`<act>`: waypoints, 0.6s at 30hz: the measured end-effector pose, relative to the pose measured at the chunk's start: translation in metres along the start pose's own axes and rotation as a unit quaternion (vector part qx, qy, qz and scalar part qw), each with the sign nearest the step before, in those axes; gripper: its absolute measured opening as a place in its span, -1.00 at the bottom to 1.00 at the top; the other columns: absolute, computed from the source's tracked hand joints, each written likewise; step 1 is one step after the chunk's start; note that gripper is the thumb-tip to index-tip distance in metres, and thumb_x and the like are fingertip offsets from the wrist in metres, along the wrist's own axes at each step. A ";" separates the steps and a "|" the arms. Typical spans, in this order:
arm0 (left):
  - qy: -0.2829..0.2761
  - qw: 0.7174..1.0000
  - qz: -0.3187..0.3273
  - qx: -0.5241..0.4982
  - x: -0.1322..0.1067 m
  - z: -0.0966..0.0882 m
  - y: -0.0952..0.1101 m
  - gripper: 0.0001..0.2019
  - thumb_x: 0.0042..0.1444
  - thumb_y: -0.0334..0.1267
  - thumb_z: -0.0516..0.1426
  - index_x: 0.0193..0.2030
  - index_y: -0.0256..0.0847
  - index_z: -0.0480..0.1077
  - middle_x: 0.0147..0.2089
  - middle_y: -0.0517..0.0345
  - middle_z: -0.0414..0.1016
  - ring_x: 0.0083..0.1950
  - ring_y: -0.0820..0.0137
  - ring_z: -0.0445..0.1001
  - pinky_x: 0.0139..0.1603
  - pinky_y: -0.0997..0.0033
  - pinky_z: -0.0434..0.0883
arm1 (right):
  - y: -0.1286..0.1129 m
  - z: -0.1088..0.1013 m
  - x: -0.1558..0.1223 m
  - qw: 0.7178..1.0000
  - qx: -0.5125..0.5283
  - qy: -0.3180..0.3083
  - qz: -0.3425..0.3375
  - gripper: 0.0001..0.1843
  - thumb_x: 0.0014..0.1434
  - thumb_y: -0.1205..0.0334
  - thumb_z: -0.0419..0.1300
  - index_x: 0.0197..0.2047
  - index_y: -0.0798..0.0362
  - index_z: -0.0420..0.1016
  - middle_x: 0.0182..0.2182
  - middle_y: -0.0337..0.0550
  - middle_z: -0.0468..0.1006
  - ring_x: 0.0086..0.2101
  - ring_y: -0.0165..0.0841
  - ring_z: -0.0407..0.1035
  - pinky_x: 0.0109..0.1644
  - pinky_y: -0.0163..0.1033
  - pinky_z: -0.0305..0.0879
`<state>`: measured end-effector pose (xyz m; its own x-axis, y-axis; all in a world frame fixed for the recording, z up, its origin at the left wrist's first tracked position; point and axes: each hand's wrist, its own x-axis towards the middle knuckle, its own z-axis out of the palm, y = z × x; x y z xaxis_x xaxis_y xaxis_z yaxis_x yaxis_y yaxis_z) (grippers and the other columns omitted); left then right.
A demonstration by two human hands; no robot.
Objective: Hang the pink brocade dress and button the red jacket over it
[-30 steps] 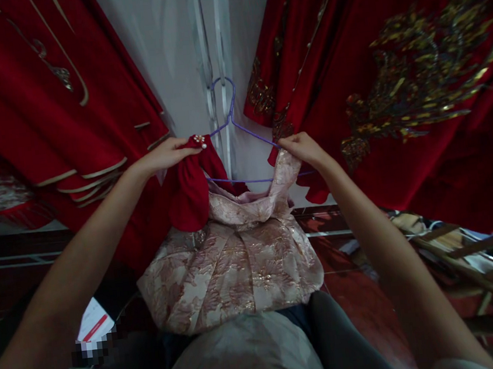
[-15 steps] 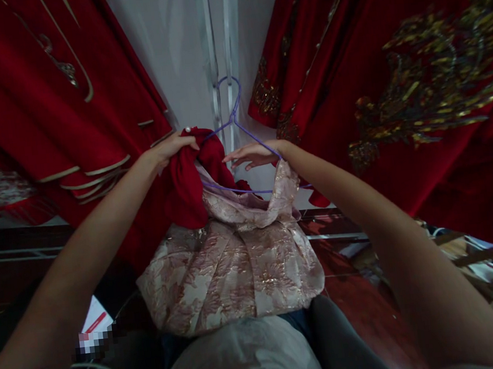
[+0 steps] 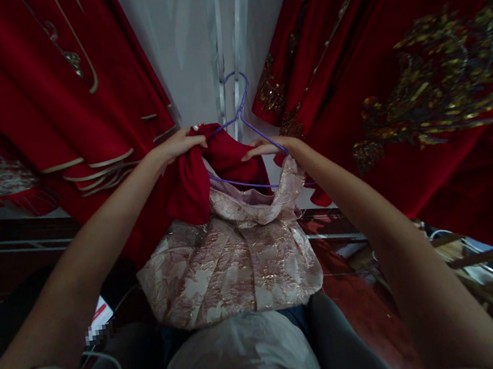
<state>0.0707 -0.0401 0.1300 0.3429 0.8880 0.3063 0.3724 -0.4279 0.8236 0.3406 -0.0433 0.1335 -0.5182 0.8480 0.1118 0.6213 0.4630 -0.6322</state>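
Note:
A purple wire hanger (image 3: 242, 108) carries a small dress with a pink and gold brocade body (image 3: 232, 262) and red sleeves. My left hand (image 3: 178, 146) is closed on the red sleeve (image 3: 193, 178) at the hanger's left shoulder, where a few pearl beads show. On the hanger's right arm rests my right hand (image 3: 271, 145), fingers stretched toward the red fabric in the middle. The dress hangs down in front of my lap.
Red garments with gold embroidery hang close on the left (image 3: 44, 100) and right (image 3: 417, 90). Between them is a white wall with pale ribbons (image 3: 227, 45). A dark red floor and wooden slats (image 3: 478, 254) lie lower right.
My right hand let go of the pink right shoulder, swung left and now lies on the hanger's right arm. My left hand kept its grip on the red sleeve.

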 end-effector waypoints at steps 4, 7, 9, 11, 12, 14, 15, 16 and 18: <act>0.009 0.990 0.071 0.123 0.002 0.006 -0.006 -0.79 -0.14 -0.24 0.16 -0.61 -0.25 0.21 -0.63 0.34 0.12 -0.56 0.59 0.10 -0.50 0.56 0.14 | 0.003 -0.012 -0.001 0.990 -0.118 -0.039 0.069 -0.48 -0.04 -0.24 0.21 -0.36 0.10 0.55 -0.49 -0.19 0.46 -0.40 -0.31 0.33 -0.30 -0.22 0.23; 0.032 0.986 0.092 0.138 0.003 0.009 -0.013 -0.78 -0.10 -0.27 0.14 -0.61 -0.24 0.17 -0.61 0.34 0.07 -0.54 0.59 0.05 -0.48 0.54 0.10 | 0.013 -0.025 -0.015 0.967 -0.224 0.016 0.120 -0.49 -0.05 -0.24 0.22 -0.44 0.10 0.52 -0.55 -0.19 0.42 -0.44 -0.32 0.32 -0.35 -0.26 0.18; 0.041 0.986 0.099 0.127 0.004 0.011 -0.017 -0.80 -0.10 -0.28 0.13 -0.59 -0.24 0.18 -0.59 0.33 0.08 -0.51 0.57 0.06 -0.45 0.54 0.11 | 0.023 -0.034 -0.031 0.947 -0.282 0.028 0.152 -0.59 -0.08 -0.15 0.28 -0.47 0.08 0.50 -0.57 -0.19 0.40 -0.44 -0.32 0.33 -0.37 -0.27 0.16; 0.041 0.988 0.098 0.112 0.006 0.015 -0.021 -0.82 -0.10 -0.29 0.13 -0.57 -0.25 0.19 -0.58 0.32 0.11 -0.49 0.56 0.09 -0.43 0.54 0.12 | 0.033 -0.042 -0.051 0.928 -0.320 0.039 0.187 -0.72 -0.09 -0.02 0.30 -0.45 0.04 0.49 -0.56 -0.20 0.43 -0.43 -0.31 0.36 -0.37 -0.28 0.15; 0.039 0.989 0.095 0.106 0.007 0.018 -0.022 -0.83 -0.10 -0.29 0.13 -0.57 -0.25 0.19 -0.57 0.31 0.12 -0.48 0.55 0.10 -0.43 0.54 0.12 | 0.037 -0.046 -0.061 0.918 -0.334 0.060 0.206 -0.77 -0.07 0.04 0.28 -0.42 0.02 0.49 -0.53 -0.18 0.45 -0.42 -0.30 0.37 -0.37 -0.28 0.15; 0.042 0.990 0.091 0.102 0.008 0.023 -0.023 -0.83 -0.09 -0.30 0.13 -0.57 -0.25 0.20 -0.57 0.30 0.12 -0.47 0.55 0.10 -0.43 0.54 0.13 | 0.042 -0.051 -0.078 0.901 -0.353 0.124 0.218 -0.82 -0.07 0.14 0.25 -0.35 0.01 0.48 -0.46 -0.15 0.48 -0.39 -0.27 0.38 -0.37 -0.26 0.17; 0.046 0.989 0.092 0.104 0.008 0.025 -0.023 -0.83 -0.09 -0.30 0.13 -0.57 -0.25 0.20 -0.57 0.31 0.12 -0.47 0.55 0.10 -0.42 0.53 0.14 | 0.044 -0.053 -0.085 0.894 -0.361 0.159 0.210 -0.80 -0.08 0.20 0.23 -0.30 0.01 0.47 -0.41 -0.12 0.50 -0.37 -0.25 0.39 -0.36 -0.25 0.19; 0.053 0.988 0.097 0.109 0.007 0.027 -0.023 -0.83 -0.08 -0.29 0.13 -0.56 -0.26 0.20 -0.57 0.31 0.12 -0.47 0.54 0.11 -0.41 0.53 0.15 | 0.045 -0.055 -0.090 0.889 -0.367 0.192 0.196 -0.76 -0.09 0.25 0.22 -0.27 0.02 0.46 -0.36 -0.09 0.50 -0.35 -0.23 0.39 -0.34 -0.25 0.21; 0.064 0.984 0.111 0.127 0.004 0.028 -0.022 -0.85 -0.07 -0.28 0.13 -0.54 -0.26 0.23 -0.57 0.31 0.15 -0.47 0.53 0.14 -0.39 0.52 0.17 | 0.046 -0.058 -0.099 0.881 -0.371 0.235 0.176 -0.70 -0.12 0.35 0.19 -0.22 0.03 0.44 -0.28 -0.04 0.49 -0.30 -0.21 0.39 -0.30 -0.23 0.25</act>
<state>0.0887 -0.0317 0.0998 0.3343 0.7754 0.5357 0.5091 -0.6269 0.5897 0.4549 -0.0909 0.1379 -0.0251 0.9052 0.4243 0.9984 0.0445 -0.0358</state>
